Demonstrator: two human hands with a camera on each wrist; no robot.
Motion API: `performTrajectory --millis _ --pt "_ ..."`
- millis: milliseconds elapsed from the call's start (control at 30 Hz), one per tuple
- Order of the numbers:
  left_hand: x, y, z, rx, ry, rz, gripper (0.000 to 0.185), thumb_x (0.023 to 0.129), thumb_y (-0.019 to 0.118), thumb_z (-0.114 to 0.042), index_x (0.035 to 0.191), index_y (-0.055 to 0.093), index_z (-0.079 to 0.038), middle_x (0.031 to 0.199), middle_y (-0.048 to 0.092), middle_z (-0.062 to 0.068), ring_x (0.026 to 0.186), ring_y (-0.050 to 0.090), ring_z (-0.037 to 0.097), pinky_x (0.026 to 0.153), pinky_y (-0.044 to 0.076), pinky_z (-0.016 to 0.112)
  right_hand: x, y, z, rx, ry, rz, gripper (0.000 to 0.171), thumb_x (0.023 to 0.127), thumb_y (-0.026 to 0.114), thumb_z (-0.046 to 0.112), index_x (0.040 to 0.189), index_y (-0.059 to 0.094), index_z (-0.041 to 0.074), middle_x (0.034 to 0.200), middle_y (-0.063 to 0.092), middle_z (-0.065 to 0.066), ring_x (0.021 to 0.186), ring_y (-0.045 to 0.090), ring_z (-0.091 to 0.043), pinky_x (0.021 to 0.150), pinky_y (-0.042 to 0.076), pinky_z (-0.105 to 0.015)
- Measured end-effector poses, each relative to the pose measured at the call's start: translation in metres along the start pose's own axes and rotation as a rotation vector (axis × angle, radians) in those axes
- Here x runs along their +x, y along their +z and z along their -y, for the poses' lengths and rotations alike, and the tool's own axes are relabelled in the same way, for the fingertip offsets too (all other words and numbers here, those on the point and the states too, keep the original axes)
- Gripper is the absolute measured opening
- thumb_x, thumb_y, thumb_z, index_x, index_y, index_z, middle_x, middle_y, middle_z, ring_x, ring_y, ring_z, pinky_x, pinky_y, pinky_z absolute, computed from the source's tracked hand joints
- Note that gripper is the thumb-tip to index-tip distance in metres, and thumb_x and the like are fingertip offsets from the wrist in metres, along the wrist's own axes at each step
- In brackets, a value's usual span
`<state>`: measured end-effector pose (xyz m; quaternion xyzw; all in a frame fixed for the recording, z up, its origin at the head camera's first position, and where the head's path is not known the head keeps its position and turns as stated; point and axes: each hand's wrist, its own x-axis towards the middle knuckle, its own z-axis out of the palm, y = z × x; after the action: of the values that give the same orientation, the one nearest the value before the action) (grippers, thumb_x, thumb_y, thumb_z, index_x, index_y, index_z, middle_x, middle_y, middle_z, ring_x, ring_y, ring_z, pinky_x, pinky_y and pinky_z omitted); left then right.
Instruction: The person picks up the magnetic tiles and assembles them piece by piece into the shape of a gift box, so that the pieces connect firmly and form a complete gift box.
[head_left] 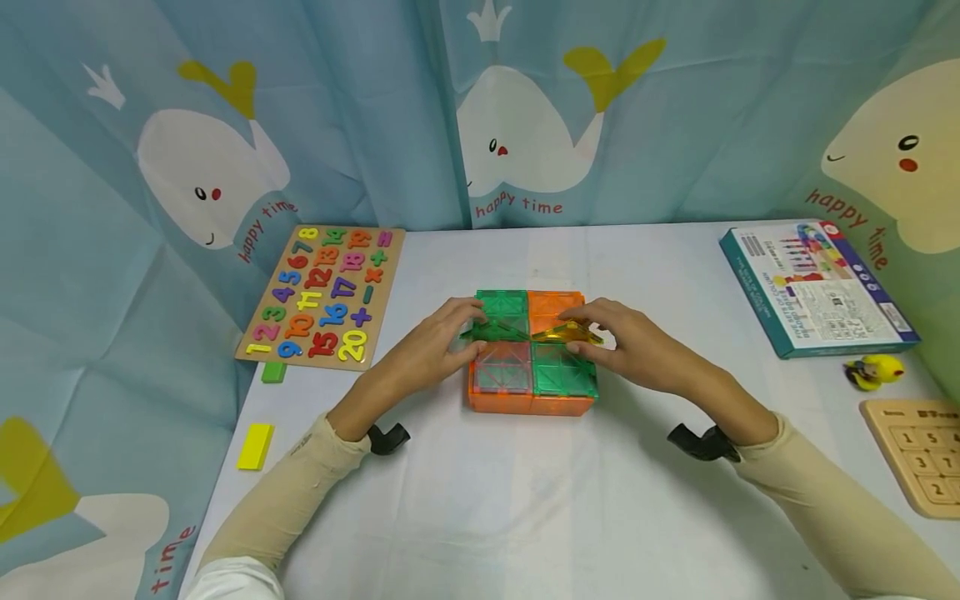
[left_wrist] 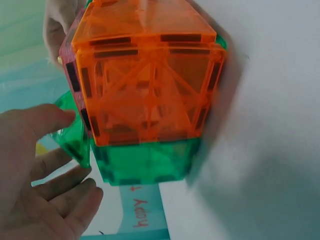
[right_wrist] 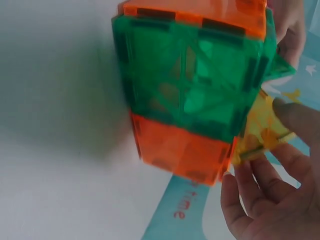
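A low box of translucent magnetic tiles (head_left: 532, 405) stands mid-table, with green, orange and pinkish squares on top and orange sides toward me. My left hand (head_left: 423, 346) pinches a green magnetic tile (head_left: 498, 330) between thumb and fingers at the middle of the box top. In the left wrist view this green tile (left_wrist: 75, 137) looks triangular and leans beside the top face. Opposite it, a yellow magnetic tile (head_left: 555, 333) is pinched by my right hand (head_left: 641, 346). The right wrist view shows the yellow tile (right_wrist: 262, 125) tilted against the top, its inner edge close to the green one.
At the back left lies a wooden number board (head_left: 318, 296), with a green block (head_left: 273, 372) and a yellow block (head_left: 255, 447) in front. To the right are a boxed toy (head_left: 821, 287), a small yellow figure (head_left: 873, 372) and a wooden number tablet (head_left: 918, 454). A whale-print curtain (head_left: 405, 108) borders the table.
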<state>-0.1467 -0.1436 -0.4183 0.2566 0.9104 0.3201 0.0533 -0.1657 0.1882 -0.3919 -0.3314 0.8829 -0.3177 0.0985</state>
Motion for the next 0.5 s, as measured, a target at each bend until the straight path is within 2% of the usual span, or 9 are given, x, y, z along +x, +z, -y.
performTrajectory --millis 100,233,367,500 --pt "-0.004 -0.004 0.004 -0.011 -0.033 -0.038 0.052 0.106 0.066 -0.032 0.150 0.051 -0.008 0.164 0.041 0.009 0.154 0.039 0.027 0.125 0.036 0.047 -0.008 -0.007 -0.002 -0.005 0.031 -0.024 0.048 0.104 0.070 0.027 0.147 0.058 0.011 0.138 0.063 -0.009 0.131 0.057 -0.034 0.103 0.052 -0.060" --pt "-0.015 -0.014 0.013 0.013 -0.105 -0.116 0.063 0.106 0.065 -0.038 0.159 0.043 -0.011 0.168 0.037 0.008 0.157 0.034 0.027 0.126 0.034 0.051 -0.018 -0.019 -0.007 -0.036 0.119 -0.079 0.060 0.104 0.069 0.036 0.156 0.049 0.013 0.156 0.050 -0.013 0.146 0.045 -0.039 0.114 0.041 -0.067" --pt "-0.029 -0.028 0.024 0.070 -0.192 -0.183 0.070 0.105 0.066 -0.040 0.163 0.038 -0.013 0.173 0.029 0.010 0.160 0.027 0.030 0.126 0.030 0.059 -0.029 -0.030 -0.015 -0.091 0.224 -0.143 0.076 0.103 0.068 0.046 0.165 0.035 0.016 0.165 0.038 -0.019 0.150 0.036 -0.045 0.115 0.033 -0.075" --pt "-0.044 -0.038 0.035 0.138 -0.257 -0.196 0.084 0.102 0.068 -0.044 0.167 0.028 -0.010 0.177 0.015 0.013 0.164 0.013 0.034 0.128 0.018 0.065 -0.039 -0.037 -0.026 -0.186 0.296 -0.167 0.091 0.102 0.064 0.052 0.171 0.017 0.016 0.173 0.022 -0.023 0.155 0.022 -0.052 0.117 0.020 -0.080"
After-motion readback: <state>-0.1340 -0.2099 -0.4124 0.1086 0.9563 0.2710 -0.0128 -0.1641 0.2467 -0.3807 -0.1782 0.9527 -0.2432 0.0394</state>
